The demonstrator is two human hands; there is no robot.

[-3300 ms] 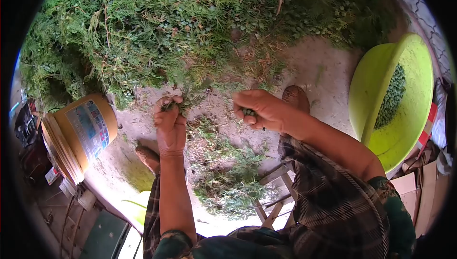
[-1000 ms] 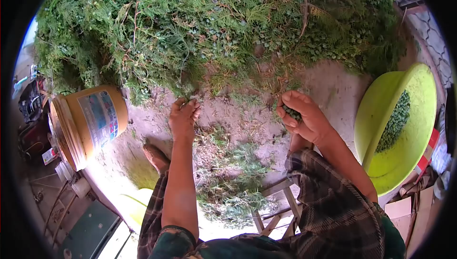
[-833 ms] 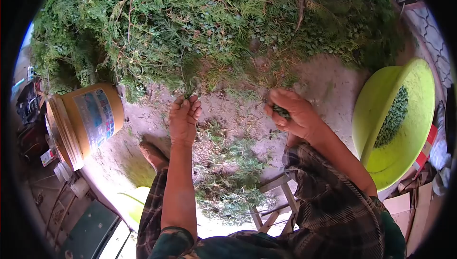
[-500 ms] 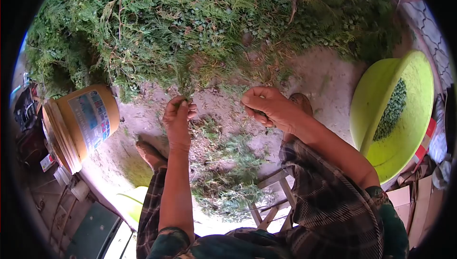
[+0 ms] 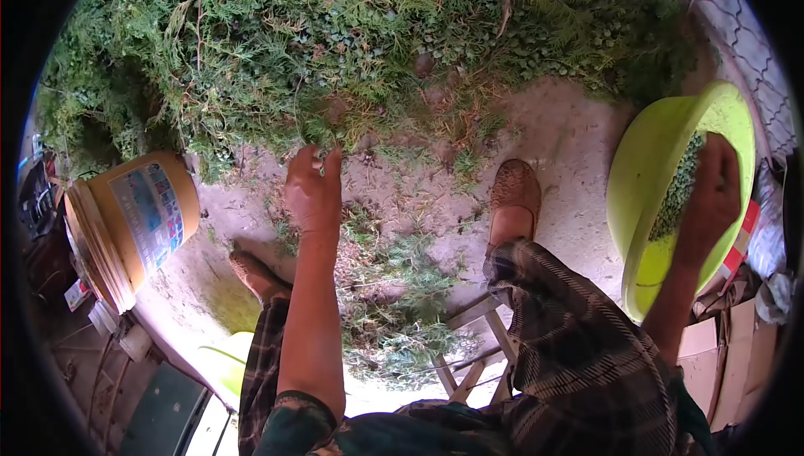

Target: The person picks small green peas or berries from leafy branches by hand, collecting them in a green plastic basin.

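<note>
My left hand [image 5: 312, 192] is raised at the near edge of a heap of green conifer branches [image 5: 335, 54]. Its thumb and forefinger stand apart, and I see nothing held between them. Small green cones [image 5: 402, 46] dot the sprigs beyond it. My right hand [image 5: 716, 181] reaches over a lime-green basin [image 5: 641, 154] on the right. Below that hand lies a pile of small green cones [image 5: 677, 196] in the basin. The right fingers point down and are partly hidden, so I cannot make out whether they hold anything.
A yellow bucket [image 5: 159, 213] with a label stands on the left. Loose sprigs [image 5: 402, 288] litter the floor between my feet, near a wooden stool frame [image 5: 477, 355]. Another lime-green container [image 5: 230, 355] shows at lower left. Cardboard [image 5: 737, 364] is at lower right.
My right hand has swung right, from beside the left hand to over the basin. The sprig at my left fingers is gone from them, and those fingers have parted.
</note>
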